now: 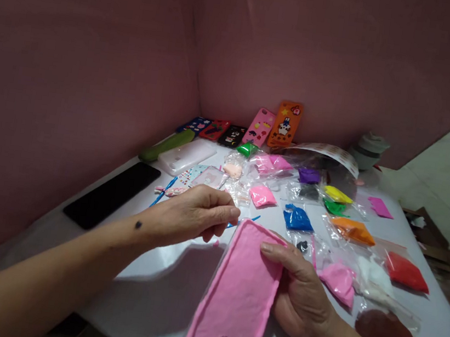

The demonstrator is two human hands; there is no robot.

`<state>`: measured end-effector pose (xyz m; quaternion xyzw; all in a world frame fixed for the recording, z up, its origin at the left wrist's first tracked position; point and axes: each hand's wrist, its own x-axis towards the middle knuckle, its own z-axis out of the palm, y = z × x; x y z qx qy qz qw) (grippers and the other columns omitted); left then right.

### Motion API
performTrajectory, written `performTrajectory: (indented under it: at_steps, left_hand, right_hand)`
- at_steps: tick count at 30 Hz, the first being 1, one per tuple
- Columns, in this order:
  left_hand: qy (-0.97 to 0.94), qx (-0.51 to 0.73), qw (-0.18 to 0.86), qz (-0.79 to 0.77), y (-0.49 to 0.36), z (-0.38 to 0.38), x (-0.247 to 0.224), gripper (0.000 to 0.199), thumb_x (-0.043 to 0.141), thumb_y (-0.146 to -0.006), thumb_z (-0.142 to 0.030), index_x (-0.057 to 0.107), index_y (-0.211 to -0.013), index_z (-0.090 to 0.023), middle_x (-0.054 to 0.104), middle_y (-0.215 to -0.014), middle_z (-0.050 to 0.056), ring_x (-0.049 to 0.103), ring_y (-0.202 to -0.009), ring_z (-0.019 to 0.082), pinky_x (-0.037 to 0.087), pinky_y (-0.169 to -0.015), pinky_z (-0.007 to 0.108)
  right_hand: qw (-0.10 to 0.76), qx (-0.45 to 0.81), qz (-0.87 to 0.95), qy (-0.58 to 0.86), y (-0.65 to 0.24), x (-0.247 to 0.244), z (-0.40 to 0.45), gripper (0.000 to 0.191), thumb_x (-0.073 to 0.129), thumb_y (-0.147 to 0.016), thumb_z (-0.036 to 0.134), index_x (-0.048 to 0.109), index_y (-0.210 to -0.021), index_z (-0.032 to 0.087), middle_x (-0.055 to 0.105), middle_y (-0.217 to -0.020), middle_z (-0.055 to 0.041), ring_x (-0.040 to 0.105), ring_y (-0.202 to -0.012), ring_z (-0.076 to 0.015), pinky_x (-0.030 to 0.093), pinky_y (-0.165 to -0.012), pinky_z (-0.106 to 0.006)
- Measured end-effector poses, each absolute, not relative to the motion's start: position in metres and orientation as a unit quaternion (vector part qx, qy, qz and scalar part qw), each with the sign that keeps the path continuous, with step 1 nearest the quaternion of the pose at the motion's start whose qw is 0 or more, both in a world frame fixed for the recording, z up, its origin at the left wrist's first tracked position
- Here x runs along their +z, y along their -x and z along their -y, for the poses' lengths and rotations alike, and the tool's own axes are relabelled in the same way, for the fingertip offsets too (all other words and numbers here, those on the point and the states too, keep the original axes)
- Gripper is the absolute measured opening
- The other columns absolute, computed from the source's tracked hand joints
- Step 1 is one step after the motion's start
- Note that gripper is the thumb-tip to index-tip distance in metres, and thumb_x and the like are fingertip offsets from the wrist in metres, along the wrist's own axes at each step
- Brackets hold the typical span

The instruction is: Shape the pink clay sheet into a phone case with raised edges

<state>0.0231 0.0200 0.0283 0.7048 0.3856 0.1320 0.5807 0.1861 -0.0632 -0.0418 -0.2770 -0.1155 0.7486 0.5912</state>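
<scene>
Above the table (pixel 149 305): left hand (pixel 199 214) (curled).

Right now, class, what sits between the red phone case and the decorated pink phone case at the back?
The head view shows a black phone case between the red phone case and decorated pink phone case.
</scene>
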Motion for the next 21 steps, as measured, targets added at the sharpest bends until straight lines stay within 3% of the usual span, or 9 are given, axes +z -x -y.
performTrajectory:
  at_steps: [3, 11, 17, 21]
  left_hand:
    - [-0.612, 0.139, 0.698, -0.346, -0.024, -0.024, 0.015, 0.03, 0.054, -0.085, -0.035, 0.051, -0.064, -0.015, 0.049, -0.057, -0.003, 0.041, -0.045, 0.006, 0.029, -0.041, 0.019]
    - [-0.491, 0.113, 0.817, -0.28, -0.023, -0.023, -0.012, 0.021, 0.063, -0.079, -0.034, 0.054, -0.075, -0.015, 0.053, -0.054, -0.004, 0.047, -0.041, 0.006, 0.036, -0.037, 0.016]
    - [-0.467, 0.138, 0.828, -0.277, -0.023, -0.021, -0.018, 0.018, 0.065, -0.078, -0.027, 0.055, -0.073, -0.014, 0.054, -0.049, -0.004, 0.046, -0.04, 0.005, 0.036, -0.038, 0.014]
    - [-0.468, 0.168, 0.821, -0.28, -0.024, -0.018, -0.018, 0.017, 0.064, -0.081, -0.026, 0.056, -0.076, -0.013, 0.055, -0.055, -0.004, 0.048, -0.044, 0.003, 0.037, -0.041, 0.011]
  right_hand:
    - [0.576, 0.751, 0.116, 0.301, -0.187, -0.041, 0.062, 0.015, 0.077, -0.06, 0.015, 0.073, -0.074, 0.016, 0.068, -0.069, -0.0044, 0.061, -0.063, -0.0181, 0.052, -0.069, -0.034]
    - [0.534, 0.768, 0.114, 0.334, -0.188, -0.041, 0.059, 0.034, 0.072, -0.058, 0.023, 0.071, -0.09, 0.01, 0.071, -0.09, -0.0164, 0.065, -0.088, -0.0353, 0.044, -0.089, -0.054]
    - [0.553, 0.765, 0.146, 0.295, -0.187, -0.042, 0.059, 0.026, 0.071, -0.063, 0.018, 0.072, -0.088, 0.01, 0.071, -0.08, -0.012, 0.066, -0.074, -0.0269, 0.048, -0.084, -0.047]
    - [0.547, 0.777, 0.16, 0.268, -0.188, -0.043, 0.059, 0.024, 0.068, -0.068, 0.019, 0.072, -0.09, 0.01, 0.071, -0.077, -0.0121, 0.066, -0.077, -0.028, 0.048, -0.085, -0.048]
